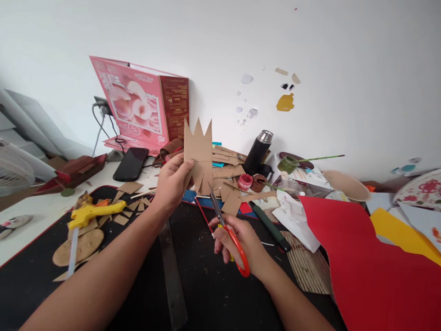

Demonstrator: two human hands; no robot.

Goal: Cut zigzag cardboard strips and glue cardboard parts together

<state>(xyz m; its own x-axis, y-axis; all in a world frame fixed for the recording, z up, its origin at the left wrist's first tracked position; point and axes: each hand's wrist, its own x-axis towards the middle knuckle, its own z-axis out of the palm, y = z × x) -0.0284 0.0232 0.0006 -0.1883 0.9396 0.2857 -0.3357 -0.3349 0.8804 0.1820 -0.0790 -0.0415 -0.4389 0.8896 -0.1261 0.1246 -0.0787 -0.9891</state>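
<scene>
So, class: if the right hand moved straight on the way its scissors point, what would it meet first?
Probably the spiky-topped cardboard piece in the left hand: the scissors in the right hand point toward its lower part, though depth is unclear.

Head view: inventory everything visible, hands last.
Toothed cardboard: 1, brown, centre
Scissors: 1, red and yellow, centre
Cardboard scraps: many, brown, centre and left
Glue gun: 1, yellow, left
Phone: 1, black, left rear
Box: 1, pink and red, left rear
Mat: 1, black, foreground
Flat strip: 1, dark, on mat
Flask: 1, black, rear
Paint jars: 3, red, brown, green, right rear
Large sheet: 1, red, lower right
Smaller sheet: 1, yellow, right
Other items: many, mixed, throughout
Left hand: 1, gripping cardboard
Right hand: 1, holding scissors
</scene>
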